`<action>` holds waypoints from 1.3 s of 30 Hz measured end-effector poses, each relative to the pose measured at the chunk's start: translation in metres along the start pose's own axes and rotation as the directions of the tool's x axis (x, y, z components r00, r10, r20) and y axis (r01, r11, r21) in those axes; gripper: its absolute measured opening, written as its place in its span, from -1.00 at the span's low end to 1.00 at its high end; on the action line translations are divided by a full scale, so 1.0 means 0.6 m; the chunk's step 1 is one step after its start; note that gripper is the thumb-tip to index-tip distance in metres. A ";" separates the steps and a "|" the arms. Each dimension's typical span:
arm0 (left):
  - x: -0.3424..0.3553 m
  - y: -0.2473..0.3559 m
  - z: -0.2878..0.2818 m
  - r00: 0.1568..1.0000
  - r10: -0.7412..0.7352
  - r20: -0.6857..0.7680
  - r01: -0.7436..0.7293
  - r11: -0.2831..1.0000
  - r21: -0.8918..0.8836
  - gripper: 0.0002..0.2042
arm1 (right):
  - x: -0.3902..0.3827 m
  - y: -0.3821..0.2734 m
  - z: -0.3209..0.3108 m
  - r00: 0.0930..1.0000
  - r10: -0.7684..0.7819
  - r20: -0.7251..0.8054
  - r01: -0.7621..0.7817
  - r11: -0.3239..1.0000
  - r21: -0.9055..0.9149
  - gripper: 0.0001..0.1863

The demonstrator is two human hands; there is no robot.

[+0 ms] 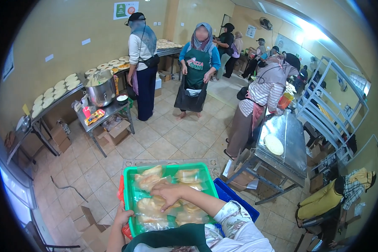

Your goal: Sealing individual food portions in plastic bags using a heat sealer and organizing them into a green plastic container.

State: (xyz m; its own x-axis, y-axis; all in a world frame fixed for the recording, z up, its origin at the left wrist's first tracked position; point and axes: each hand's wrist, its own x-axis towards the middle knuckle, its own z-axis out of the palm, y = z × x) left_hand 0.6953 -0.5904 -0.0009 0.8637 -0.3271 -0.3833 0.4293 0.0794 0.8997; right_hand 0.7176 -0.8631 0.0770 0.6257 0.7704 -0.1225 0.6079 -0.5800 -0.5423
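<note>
A green plastic tray (pixel 212 178) is close in front of me. It holds several clear plastic bags with flat, pale golden bread (pixel 149 206) inside. My left hand (pixel 122 217) is closed on the tray's left rim. Over the middle of the tray, my right hand (pixel 170 194) lies on the bagged bread with its fingers spread and slightly bent; its palm side is hidden. Under the tray's right side shows a blue crate (pixel 235 195), and something red (pixel 122 189) sticks out along its left side.
At left stand a low table with a big metal pot (pixel 100 90) and a long rack of dough rounds (pixel 56 90). A steel table (pixel 283 138) is at right beside a person in stripes. Ahead, a person carries a black bag (pixel 191 98). Cardboard boxes (pixel 88 229) lie lower left.
</note>
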 end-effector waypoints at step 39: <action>0.215 0.052 0.135 0.664 -0.081 -0.743 -0.047 0.988 -0.150 -0.28 | 0.222 0.375 -0.164 0.920 -0.356 0.162 0.354 0.934 0.045 -0.52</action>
State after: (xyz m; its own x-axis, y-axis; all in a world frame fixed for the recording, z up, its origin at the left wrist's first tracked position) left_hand 0.7985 -0.7066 -0.0054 0.7347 0.4762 -0.4831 0.4230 0.2351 0.8751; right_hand 0.9860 -0.9170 0.0204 0.2802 0.9584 -0.0539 0.7673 -0.2574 -0.5874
